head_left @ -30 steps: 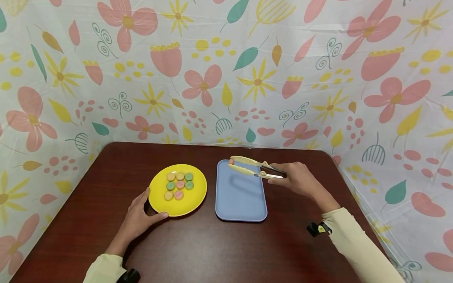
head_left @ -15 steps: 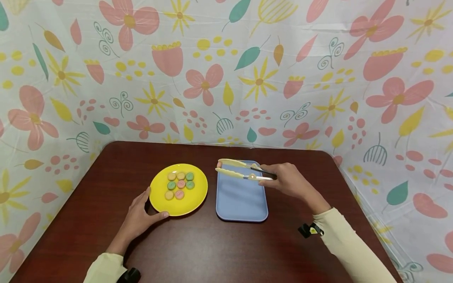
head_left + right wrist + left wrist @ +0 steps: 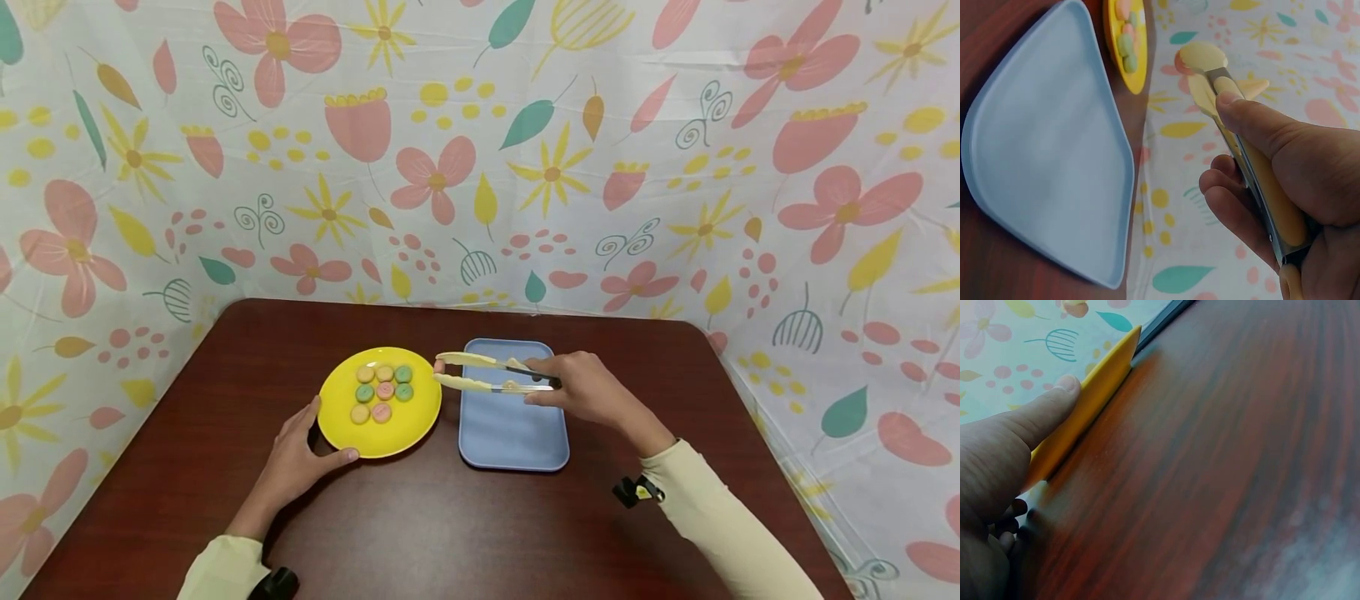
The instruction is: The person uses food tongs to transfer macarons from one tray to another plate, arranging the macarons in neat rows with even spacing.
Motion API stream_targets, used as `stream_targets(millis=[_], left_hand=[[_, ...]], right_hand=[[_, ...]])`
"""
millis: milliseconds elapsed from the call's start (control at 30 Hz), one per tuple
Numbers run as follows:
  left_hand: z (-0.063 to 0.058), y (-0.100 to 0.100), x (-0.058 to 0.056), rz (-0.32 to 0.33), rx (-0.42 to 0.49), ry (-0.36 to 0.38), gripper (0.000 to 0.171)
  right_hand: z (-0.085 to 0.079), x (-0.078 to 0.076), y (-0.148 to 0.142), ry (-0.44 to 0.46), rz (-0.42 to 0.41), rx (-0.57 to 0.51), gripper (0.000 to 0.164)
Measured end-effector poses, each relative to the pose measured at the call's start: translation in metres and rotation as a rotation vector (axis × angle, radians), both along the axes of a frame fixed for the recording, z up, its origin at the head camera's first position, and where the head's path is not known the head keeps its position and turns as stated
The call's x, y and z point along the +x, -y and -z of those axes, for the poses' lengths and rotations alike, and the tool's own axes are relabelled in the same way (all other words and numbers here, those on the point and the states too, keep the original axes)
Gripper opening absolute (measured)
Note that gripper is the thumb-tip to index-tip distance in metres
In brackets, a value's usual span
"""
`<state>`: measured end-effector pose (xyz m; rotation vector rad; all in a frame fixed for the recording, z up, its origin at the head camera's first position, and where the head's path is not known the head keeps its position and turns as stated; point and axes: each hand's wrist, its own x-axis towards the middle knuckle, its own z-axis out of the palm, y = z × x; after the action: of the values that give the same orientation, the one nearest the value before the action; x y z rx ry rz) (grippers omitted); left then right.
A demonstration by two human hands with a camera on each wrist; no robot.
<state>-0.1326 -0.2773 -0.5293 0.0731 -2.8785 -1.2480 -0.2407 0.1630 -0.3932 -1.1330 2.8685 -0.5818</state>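
Observation:
My right hand [image 3: 588, 387] grips tongs [image 3: 491, 387] with cream tips and metal arms, held above the blue tray and reaching left. Between the tips is a pinkish macaron [image 3: 438, 366], which also shows in the right wrist view as a pink edge [image 3: 1180, 62] behind the tip. On the yellow plate [image 3: 412, 429] lie several macarons, among them a green macaron [image 3: 402, 374], a pink macaron [image 3: 381, 412] and a tan macaron [image 3: 360, 413]. My left hand [image 3: 288, 462] holds the plate's near left rim, thumb [image 3: 1054, 403] along its edge, other fingers at the left side.
The blue tray [image 3: 513, 433] lies right of the plate, with a strip of dark wooden table [image 3: 450, 517] between them. A flowered cloth [image 3: 480, 167] hangs behind the table's far edge and along both sides.
My right hand has carried the tongs and pinkish macaron left, from over the tray's far part to the plate's right edge. The left hand and plate stay put.

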Motion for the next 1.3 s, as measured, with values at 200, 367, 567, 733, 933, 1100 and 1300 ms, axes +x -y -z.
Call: stream_targets(millis=[200, 367, 567, 733, 933, 1100, 1300], left_hand=[[0.000, -0.001, 0.001, 0.001, -0.004, -0.013, 0.125], [0.000, -0.002, 0.002, 0.000, -0.002, -0.018, 0.125], [0.001, -0.001, 0.002, -0.003, -0.009, -0.019, 0.125], [0.001, -0.001, 0.002, -0.004, -0.011, -0.018, 0.125], [0.000, -0.001, 0.001, -0.007, -0.010, -0.016, 0.126], [0.000, -0.001, 0.002, -0.007, -0.010, -0.017, 0.126], [0.000, -0.001, 0.001, -0.007, -0.013, -0.018, 0.126]], right_hand=[[0.009, 0.002, 0.011, 0.004, -0.047, -0.001, 0.058], [0.021, 0.003, 0.018, 0.022, -0.074, 0.012, 0.057], [0.032, 0.003, 0.026, 0.045, -0.114, -0.001, 0.056], [0.039, 0.004, 0.033, 0.060, -0.133, -0.018, 0.055], [0.043, 0.004, 0.036, 0.073, -0.124, -0.010, 0.055], [0.045, 0.003, 0.039, 0.080, -0.113, 0.009, 0.055], [0.044, 0.003, 0.043, 0.084, -0.116, 0.033, 0.055]])
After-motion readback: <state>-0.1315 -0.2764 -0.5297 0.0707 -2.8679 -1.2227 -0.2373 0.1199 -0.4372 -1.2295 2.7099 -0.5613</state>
